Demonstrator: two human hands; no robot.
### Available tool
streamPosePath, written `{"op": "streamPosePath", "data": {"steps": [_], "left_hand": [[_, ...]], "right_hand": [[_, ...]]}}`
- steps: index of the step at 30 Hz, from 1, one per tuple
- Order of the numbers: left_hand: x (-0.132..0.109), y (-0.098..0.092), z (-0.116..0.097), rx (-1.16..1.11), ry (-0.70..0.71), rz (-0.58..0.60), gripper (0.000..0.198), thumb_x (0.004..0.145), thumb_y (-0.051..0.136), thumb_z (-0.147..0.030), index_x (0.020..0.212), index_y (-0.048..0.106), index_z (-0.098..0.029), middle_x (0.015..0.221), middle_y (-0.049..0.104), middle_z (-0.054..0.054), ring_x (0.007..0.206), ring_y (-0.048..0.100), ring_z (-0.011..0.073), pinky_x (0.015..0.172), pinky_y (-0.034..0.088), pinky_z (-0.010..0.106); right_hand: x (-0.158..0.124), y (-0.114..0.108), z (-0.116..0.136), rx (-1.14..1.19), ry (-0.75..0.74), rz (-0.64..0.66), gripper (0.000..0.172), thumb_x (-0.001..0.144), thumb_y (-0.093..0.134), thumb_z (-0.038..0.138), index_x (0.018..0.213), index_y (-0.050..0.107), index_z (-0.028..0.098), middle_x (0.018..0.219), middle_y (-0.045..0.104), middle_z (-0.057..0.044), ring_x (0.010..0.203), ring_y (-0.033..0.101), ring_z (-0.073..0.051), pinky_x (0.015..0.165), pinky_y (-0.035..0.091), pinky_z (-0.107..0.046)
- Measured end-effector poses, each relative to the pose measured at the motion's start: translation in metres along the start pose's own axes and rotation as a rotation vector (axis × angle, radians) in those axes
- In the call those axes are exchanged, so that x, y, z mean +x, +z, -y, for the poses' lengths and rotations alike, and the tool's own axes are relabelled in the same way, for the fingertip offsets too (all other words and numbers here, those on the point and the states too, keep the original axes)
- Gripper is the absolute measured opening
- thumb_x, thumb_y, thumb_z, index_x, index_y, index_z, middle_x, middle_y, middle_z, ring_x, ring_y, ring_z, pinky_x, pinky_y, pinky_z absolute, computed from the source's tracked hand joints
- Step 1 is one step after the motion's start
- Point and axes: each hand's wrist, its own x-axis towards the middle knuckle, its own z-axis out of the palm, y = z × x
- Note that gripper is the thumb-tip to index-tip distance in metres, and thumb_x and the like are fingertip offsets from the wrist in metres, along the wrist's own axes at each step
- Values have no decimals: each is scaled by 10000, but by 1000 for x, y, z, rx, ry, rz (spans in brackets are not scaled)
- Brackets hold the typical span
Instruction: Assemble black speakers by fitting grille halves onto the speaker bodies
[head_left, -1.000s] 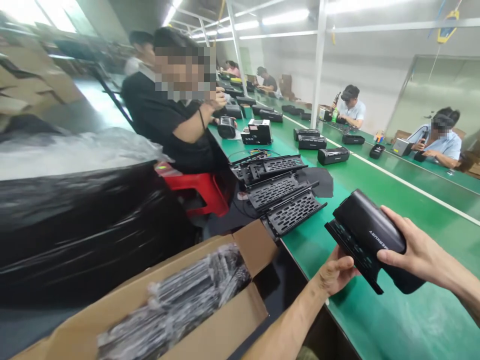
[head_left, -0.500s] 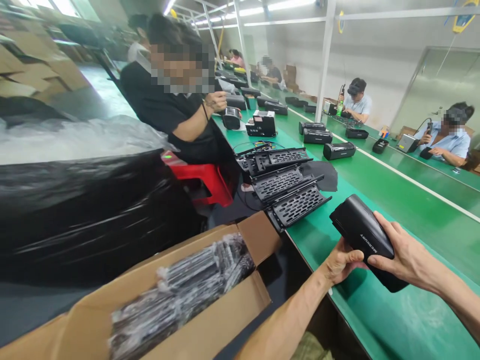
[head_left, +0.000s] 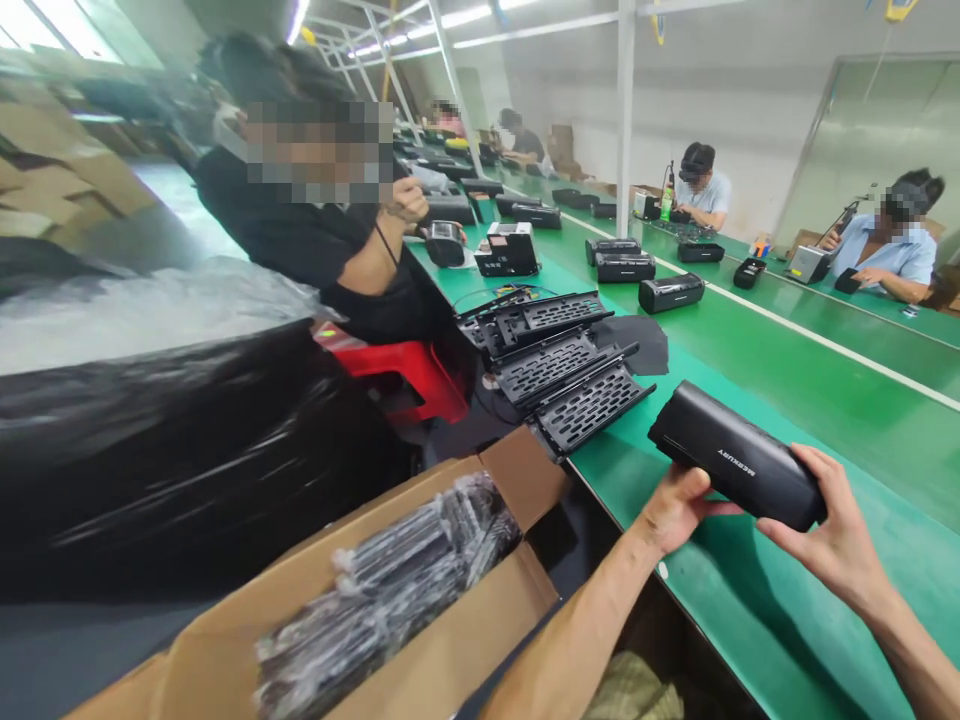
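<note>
The left hand [head_left: 675, 510] and right hand [head_left: 832, 530] grip a smooth black cylindrical speaker housing [head_left: 739, 460] at either end, above the green desk [head_left: 757, 630]. Being slick, it could slip and fall past the near edge toward the open brown cardboard box [head_left: 517, 480].

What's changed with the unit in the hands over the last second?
The black speaker has been turned from a steep tilt to nearly level, lettering facing up, held between the left hand and right hand. The black grille panels on the green bench stayed put.
</note>
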Motion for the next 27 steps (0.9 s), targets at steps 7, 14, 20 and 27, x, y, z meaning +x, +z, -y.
{"op": "streamPosePath", "data": {"steps": [7, 14, 20, 27], "left_hand": [[5, -20, -89, 530, 165, 156, 1268, 513, 1040, -370, 1622, 426, -349, 1687, 411, 115, 1575, 339, 395, 1295, 236, 521], [1, 0, -100, 633, 137, 247, 1029, 619, 928, -392, 1552, 514, -261, 1298, 669, 94, 1132, 643, 333, 960, 524, 394], [-2, 2, -71, 333, 285, 92, 929, 613, 872, -405, 1478, 567, -261, 1342, 678, 73, 1214, 630, 343, 1041, 491, 426], [-4, 13, -7, 82, -60, 27, 774, 781, 750, -628, 1418, 631, -206, 1447, 664, 163, 1418, 522, 439, 1111, 473, 543]], "right_hand": [[-9, -39, 1, 121, 172, 135, 795, 770, 843, 610, 1437, 539, 302, 1445, 573, -103, 1315, 590, -367, 1134, 486, -524], [-8, -49, 5, 162, 173, 158, 770, 782, 840, 611, 1434, 572, 301, 1451, 579, -108, 1360, 565, -371, 1169, 457, -516], [8, -48, 8, 322, 188, 90, 1091, 767, 741, 819, 1655, 247, 421, 1583, 491, -130, 1383, 581, -376, 1108, 517, -535], [26, -3, 32, 270, 117, -28, 1265, 781, 733, 767, 1716, 43, 264, 1613, 459, -194, 1447, 499, -439, 1143, 470, -629]]}}
